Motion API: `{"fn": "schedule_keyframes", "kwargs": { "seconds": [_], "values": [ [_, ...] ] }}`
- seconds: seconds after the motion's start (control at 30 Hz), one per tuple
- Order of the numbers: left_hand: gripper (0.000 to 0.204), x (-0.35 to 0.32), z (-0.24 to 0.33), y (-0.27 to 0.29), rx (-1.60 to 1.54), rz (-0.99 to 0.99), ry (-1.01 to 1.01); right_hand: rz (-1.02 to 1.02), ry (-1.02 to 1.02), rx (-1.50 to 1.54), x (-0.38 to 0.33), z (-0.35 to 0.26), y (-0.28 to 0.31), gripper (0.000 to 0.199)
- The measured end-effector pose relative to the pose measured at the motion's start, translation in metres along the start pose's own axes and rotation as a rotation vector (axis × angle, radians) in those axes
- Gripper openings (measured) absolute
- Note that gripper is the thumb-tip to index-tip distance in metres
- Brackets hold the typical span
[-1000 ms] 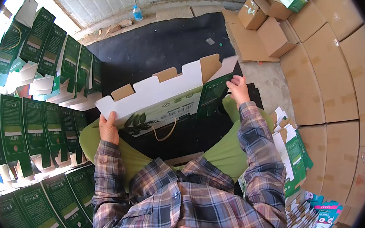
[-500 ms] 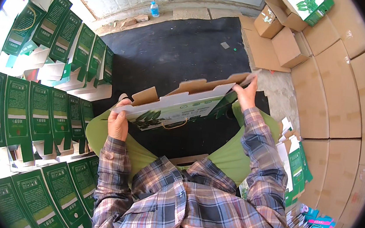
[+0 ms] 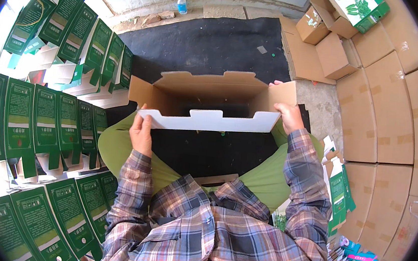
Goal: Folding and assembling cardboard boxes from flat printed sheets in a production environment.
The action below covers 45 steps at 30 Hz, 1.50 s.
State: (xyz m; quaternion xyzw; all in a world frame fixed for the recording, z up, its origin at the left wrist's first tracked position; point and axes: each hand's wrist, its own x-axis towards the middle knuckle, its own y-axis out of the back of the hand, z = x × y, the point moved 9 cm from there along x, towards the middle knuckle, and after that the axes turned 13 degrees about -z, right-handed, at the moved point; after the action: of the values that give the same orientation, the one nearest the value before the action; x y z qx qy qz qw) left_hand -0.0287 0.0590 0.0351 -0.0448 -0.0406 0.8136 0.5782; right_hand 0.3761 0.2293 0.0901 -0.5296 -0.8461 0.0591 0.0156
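Between my hands a cardboard carton (image 3: 210,121) stands opened out into a rectangular frame, brown inside, with a white tabbed edge towards me. Dark floor mat shows through its middle. My left hand (image 3: 142,131) grips its near left corner, thumb and fingers closed over the white edge. At the right end my right hand (image 3: 288,115) holds the near corner by the brown flap, thumb on the near side and fingertips showing beyond the flap. The carton's printed outer face is hidden from view.
Rows of green printed cartons (image 3: 46,125) stand on my left. Stacked brown boxes (image 3: 391,118) form a wall on the right, with opened boxes (image 3: 334,57) at the far right. Flat green-white cartons (image 3: 339,193) lie by my right elbow. A water bottle (image 3: 182,5) stands by the far wall.
The carton was nearly flat and slanted, its printed side showing. Now it is spread open and level, its brown inside visible. My right hand has come lower.
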Motion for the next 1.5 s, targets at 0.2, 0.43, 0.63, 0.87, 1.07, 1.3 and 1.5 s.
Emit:
{"fn": "schedule_keyframes", "kwargs": {
  "seconds": [0.2,0.43,0.63,0.87,1.07,1.3,1.5],
  "values": [
    [0.054,0.018,0.018,-0.034,0.705,0.023,-0.122,0.043,-0.080,0.076,0.006,0.031,0.021,0.064],
    [0.058,0.028,0.033,-0.040,0.930,0.065,-0.186,0.202,0.230,-0.312,-0.002,-0.016,0.007,0.075],
    [0.061,0.027,0.039,-0.050,1.007,0.053,-0.219,0.035,0.331,-1.032,-0.003,-0.035,-0.049,0.062],
    [0.049,0.022,0.053,-0.071,1.052,-0.100,-0.372,-0.068,0.271,-1.282,-0.002,-0.023,-0.067,0.053],
    [0.016,0.013,0.049,-0.086,1.175,-0.270,-0.502,0.079,0.225,-0.701,0.007,-0.014,-0.034,0.034],
    [0.014,0.014,0.049,-0.087,1.160,-0.278,-0.467,-0.044,0.242,-0.733,0.009,-0.014,-0.035,0.036],
    [0.016,0.013,0.049,-0.086,1.153,-0.286,-0.442,0.036,0.146,-1.076,0.002,-0.018,-0.056,0.043]
  ]
}}
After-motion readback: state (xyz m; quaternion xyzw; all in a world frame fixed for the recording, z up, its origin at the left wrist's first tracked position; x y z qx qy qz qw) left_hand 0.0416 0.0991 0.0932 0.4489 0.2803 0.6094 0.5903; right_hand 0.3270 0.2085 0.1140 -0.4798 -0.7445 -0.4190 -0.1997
